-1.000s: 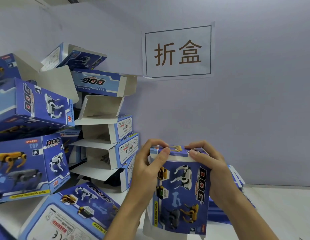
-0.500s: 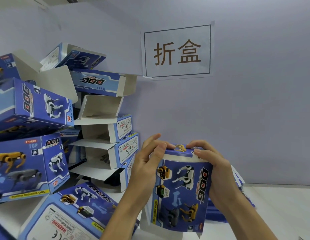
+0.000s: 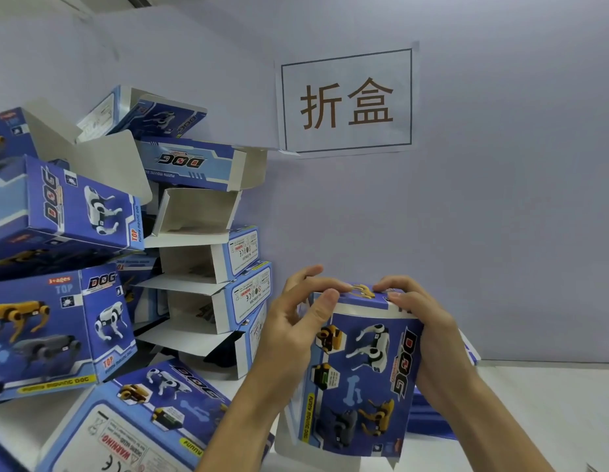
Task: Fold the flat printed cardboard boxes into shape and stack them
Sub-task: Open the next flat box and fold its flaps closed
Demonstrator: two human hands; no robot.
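I hold a blue printed DOG box (image 3: 361, 379) upright in front of me, its picture face toward the camera. My left hand (image 3: 296, 321) grips its upper left corner, thumb on the front edge and fingers laid over the top flap. My right hand (image 3: 422, 328) holds the upper right corner, fingers curled onto the top flap. Behind my right hand lies a low pile of flat blue boxes (image 3: 432, 417), mostly hidden. At the left stands a tall, leaning stack of folded boxes (image 3: 207, 264).
More folded boxes (image 3: 58, 321) crowd the left edge, and one lies on its side at the bottom left (image 3: 136, 417). A paper sign (image 3: 347, 100) hangs on the wall. The white table (image 3: 541, 410) extends to the right.
The box has shifted slightly right and tilted. My left fingers lifted, then came back down onto the top flap, pressing it toward my right hand.
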